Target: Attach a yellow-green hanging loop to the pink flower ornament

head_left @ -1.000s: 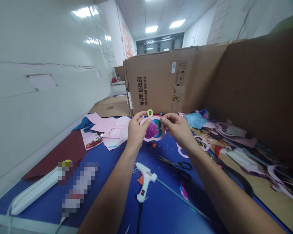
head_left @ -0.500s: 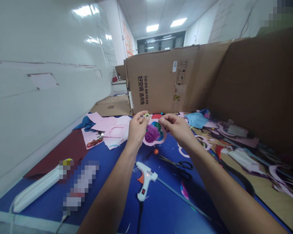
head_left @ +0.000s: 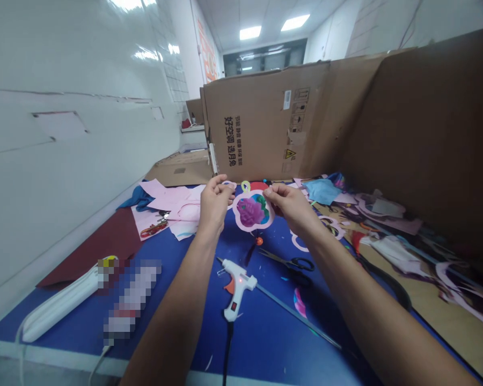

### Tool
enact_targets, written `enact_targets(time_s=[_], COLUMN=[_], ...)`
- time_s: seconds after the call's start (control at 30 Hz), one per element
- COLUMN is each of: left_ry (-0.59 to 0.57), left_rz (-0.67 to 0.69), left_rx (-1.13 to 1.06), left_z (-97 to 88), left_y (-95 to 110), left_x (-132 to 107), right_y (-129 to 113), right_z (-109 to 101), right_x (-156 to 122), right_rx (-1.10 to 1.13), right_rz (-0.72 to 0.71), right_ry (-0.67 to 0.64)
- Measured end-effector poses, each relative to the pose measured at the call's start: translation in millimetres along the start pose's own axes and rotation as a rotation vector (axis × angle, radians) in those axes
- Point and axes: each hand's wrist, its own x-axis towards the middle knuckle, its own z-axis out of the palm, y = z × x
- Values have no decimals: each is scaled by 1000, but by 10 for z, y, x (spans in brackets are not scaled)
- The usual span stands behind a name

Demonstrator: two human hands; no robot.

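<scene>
My hands hold up a pink paper cutout [head_left: 252, 210] with a purple flower on a blue-green centre. My right hand [head_left: 290, 206] pinches near its upper right edge. My left hand [head_left: 214, 205] stands a little left of it, fingertips pinched at a pale pink loop [head_left: 228, 185]. A yellow-green ring [head_left: 245, 186] and a red paper piece [head_left: 258, 186] show just above the cutout. An orange bead [head_left: 258, 241] hangs below it on a dark tassel [head_left: 250, 255].
A white hot glue gun [head_left: 235, 289] and black-handled scissors [head_left: 293, 264] lie on a blue mat [head_left: 193, 343]. Pink paper sheets [head_left: 177, 212] lie left, printed paper scraps [head_left: 394, 252] right. A cardboard panel [head_left: 257, 123] stands behind; a white wall [head_left: 64, 161] runs along the left.
My left hand has moved left, off the cutout, and the hands are farther apart. The cutout now hangs lower, from my right hand, with the yellow-green ring beside it.
</scene>
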Motion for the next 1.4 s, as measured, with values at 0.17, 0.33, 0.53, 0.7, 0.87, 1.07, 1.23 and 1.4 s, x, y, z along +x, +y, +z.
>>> enact_targets(time_s=[0.17,0.33,0.53,0.7,0.87,1.07,1.23,1.4], left_ry=[18,-83,-239,-283,-325,-380,-410,-320], left_rz=[-50,-170,-335,-373,-371,-316,-272,-214], left_rx=[-40,-142,-248,-297,-281,-129,-119,-48], left_z=[-38,59,150,194,209,209,249,194], left_y=[63,38,119,235,250,230,235,216], left_x=[12,-53,-151,-231,-261,-283,-315,-247], right_y=[399,411,-18,-238,-279,-263,-256,-28], right_z=[7,-62,-63,-78,-70,-66,-85,-243], right_x=[70,98,28,-41,-66,-97,-67,7], right_rx=[-233,-376,-212,-185,-339,-621,-763,-859], right_rz=[133,98,-122,-229,-403,-624,-632,-238], right_ry=[-15,83,44,81,37,91,132,184])
